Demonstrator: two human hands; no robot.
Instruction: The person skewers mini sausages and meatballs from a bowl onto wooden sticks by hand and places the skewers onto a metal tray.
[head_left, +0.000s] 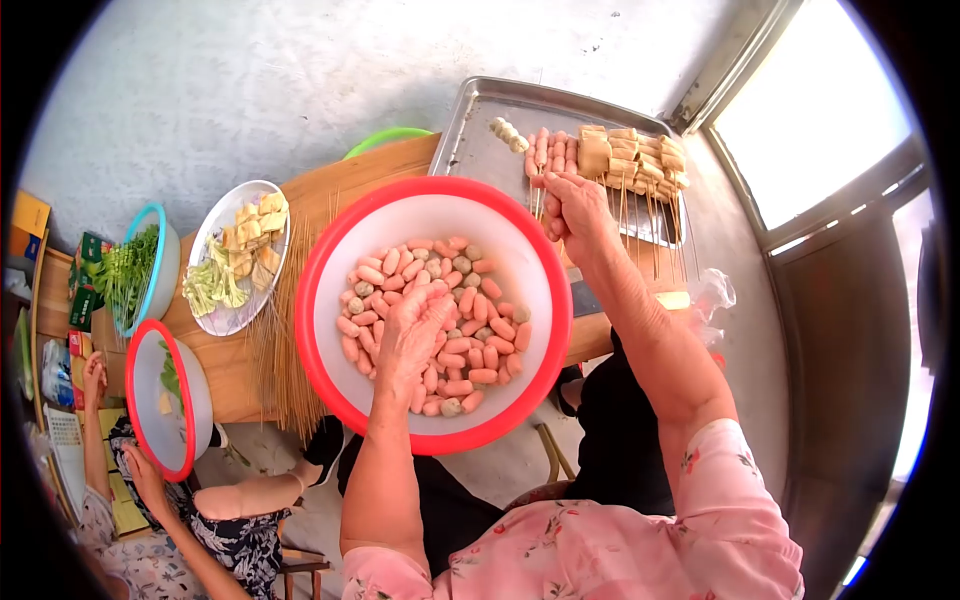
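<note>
A large white basin with a red rim (312, 300) holds many small pink sausages (483, 376) and greyish balls (450, 407). My left hand (412, 325) is down among them, fingers bent together; what lies between the fingertips is hidden. Over the basin's far right side, my right hand (575, 210) is closed, apparently round the lower end of a skewer of pale balls (508, 134) that slants up over the metal tray (480, 118). Beside it on the tray are skewered pink sausages (552, 152) and skewers of folded tan pieces (632, 158).
Bare bamboo sticks (282, 340) lie left of the basin on the wooden table (225, 375). An oval plate (222, 326) carries cut vegetables and tan pieces. A blue-rimmed bowl (165, 270) holds greens. At lower left, another person's hand (146, 478) is near a smaller red-rimmed basin (200, 400).
</note>
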